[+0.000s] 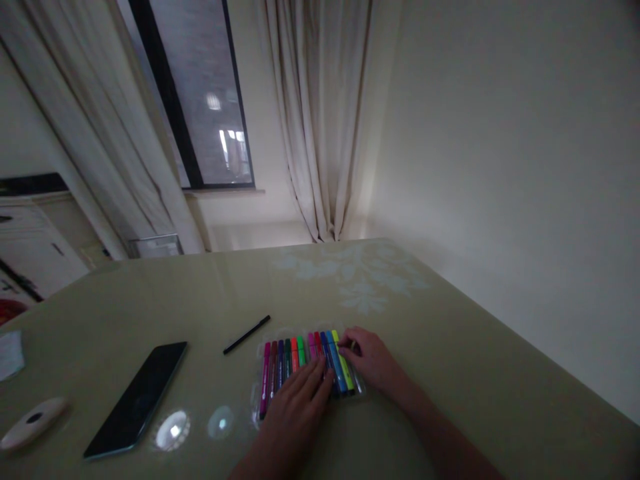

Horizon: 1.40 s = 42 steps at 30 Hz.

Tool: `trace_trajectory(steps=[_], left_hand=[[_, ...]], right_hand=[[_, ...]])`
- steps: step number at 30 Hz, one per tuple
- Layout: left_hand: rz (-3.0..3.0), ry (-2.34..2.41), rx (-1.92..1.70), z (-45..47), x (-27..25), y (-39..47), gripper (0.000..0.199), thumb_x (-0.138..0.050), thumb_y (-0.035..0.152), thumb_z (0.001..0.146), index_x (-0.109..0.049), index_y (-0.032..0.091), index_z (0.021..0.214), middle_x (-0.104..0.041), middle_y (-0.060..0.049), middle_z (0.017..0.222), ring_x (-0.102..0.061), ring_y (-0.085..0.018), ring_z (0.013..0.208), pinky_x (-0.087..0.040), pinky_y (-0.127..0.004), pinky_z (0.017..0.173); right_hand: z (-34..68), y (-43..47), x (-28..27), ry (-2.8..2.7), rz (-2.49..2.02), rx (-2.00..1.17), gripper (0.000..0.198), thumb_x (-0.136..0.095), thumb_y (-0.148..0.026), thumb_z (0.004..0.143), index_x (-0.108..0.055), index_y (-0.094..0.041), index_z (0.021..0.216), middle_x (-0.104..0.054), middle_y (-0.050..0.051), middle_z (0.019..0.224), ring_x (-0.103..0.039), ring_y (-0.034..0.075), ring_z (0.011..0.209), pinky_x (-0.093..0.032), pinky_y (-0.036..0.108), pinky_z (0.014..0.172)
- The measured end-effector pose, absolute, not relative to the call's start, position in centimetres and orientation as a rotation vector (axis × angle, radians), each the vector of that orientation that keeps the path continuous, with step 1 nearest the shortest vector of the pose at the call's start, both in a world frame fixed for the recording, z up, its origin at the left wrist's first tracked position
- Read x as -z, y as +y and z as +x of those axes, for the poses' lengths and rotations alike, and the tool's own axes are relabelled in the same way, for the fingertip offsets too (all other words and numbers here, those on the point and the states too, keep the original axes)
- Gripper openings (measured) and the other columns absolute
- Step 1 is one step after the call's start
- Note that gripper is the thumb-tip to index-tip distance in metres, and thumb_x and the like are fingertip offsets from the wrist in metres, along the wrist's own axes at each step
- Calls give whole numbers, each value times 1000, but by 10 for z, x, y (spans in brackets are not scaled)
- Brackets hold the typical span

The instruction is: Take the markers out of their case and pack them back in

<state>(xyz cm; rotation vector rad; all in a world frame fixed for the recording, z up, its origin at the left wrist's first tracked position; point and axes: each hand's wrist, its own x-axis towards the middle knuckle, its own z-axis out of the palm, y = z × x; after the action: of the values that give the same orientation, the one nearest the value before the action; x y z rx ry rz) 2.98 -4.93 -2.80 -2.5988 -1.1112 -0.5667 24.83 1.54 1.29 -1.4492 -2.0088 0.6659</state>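
Note:
A clear plastic tray (256, 404) holds a row of several colored markers, from a magenta marker (265, 380) on the left to a yellow marker (343, 363) on the right. My left hand (299, 402) lies across the middle of the row, fingers stretched out flat on the markers and hiding parts of them. At the row's right end, my right hand (371, 357) has its thumb and index finger closed at the upper part of the yellow marker. A black marker (247, 335) lies loose on the table, left of and beyond the tray.
The glossy table (200, 287) meets a wall on the right. On its left side lie a dark tablet or phone (137, 399), a pale oval object (34, 424) and a white paper (11, 355). Curtains (320, 120) and a window (205, 93) are behind the table.

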Motion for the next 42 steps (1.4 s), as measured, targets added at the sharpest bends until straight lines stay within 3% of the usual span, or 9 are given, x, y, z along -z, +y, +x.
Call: trace_trajectory(steps=[5, 11, 20, 24, 27, 32, 35, 38, 42], left_hand=[[-2627, -994, 579, 28, 22, -49, 41, -47, 8, 97, -61, 16, 135, -68, -10, 137, -70, -24, 120, -62, -37, 97], [-2613, -1163, 702, 28, 24, -48, 41, -52, 19, 99, -57, 19, 140, -69, -9, 137, -69, -25, 122, -61, -39, 99], [-2770, -1124, 688, 24, 13, -44, 29, -58, 29, 100, -67, 28, 127, -76, -1, 126, -73, -22, 113, -59, -38, 100], [-2511, -1649, 768, -14, 6, -25, 36, -41, 28, 105, -68, 25, 129, -72, -6, 130, -68, -24, 118, -55, -43, 102], [-2119, -2071, 779, -60, 5, -8, 43, -37, 24, 101, -66, 13, 130, -66, -16, 135, -59, -34, 127, -47, -54, 108], [-2047, -2206, 883, -93, 0, 3, 39, -39, 30, 98, -74, 14, 102, -70, -15, 103, -66, -34, 99, -53, -52, 93], [-2122, -2125, 1034, -66, -7, -7, 38, -36, 35, 102, -68, 17, 113, -67, -13, 114, -65, -29, 107, -54, -44, 96], [-2297, -1981, 1164, -24, -9, -24, 31, -41, 40, 103, -67, 24, 112, -67, -7, 113, -68, -22, 99, -57, -34, 89], [-2577, -1709, 1494, 14, -4, -43, 19, -53, 31, 99, -67, 26, 112, -67, -7, 108, -69, -22, 97, -59, -34, 83]], right_hand=[[248, 17, -12, -2024, -1453, -668, 6, -65, -16, 84, -71, -18, 86, -70, 5, 85, -63, 19, 77, -45, 28, 72], [249, 14, -13, -2041, -1432, -651, 7, -63, -19, 87, -70, -19, 86, -69, 4, 85, -63, 19, 77, -45, 29, 72], [249, 15, -13, -2049, -1468, -648, 5, -65, -17, 87, -69, -18, 88, -69, 4, 86, -62, 18, 78, -45, 27, 72], [248, 12, -15, -2070, -1485, -637, 6, -64, -16, 89, -70, -18, 91, -70, 5, 89, -64, 18, 81, -44, 27, 74], [247, 11, -18, -2117, -1514, -590, 7, -64, -16, 90, -71, -18, 92, -71, 7, 91, -64, 19, 83, -44, 29, 76], [243, 10, -21, -2096, -1476, -548, 11, -64, -17, 90, -74, -17, 93, -71, 8, 91, -64, 20, 82, -45, 31, 78], [237, 7, -22, -1959, -1372, -669, 14, -63, -22, 91, -75, -18, 97, -72, 6, 88, -63, 20, 78, -46, 31, 75], [229, 4, -22, -1783, -1189, -950, 21, -65, -36, 94, -76, -20, 102, -73, 5, 88, -64, 20, 78, -47, 30, 71], [219, 2, -22, -1549, -975, -1248, 33, -66, -51, 92, -74, -19, 93, -71, 3, 84, -62, 18, 76, -46, 28, 68]])
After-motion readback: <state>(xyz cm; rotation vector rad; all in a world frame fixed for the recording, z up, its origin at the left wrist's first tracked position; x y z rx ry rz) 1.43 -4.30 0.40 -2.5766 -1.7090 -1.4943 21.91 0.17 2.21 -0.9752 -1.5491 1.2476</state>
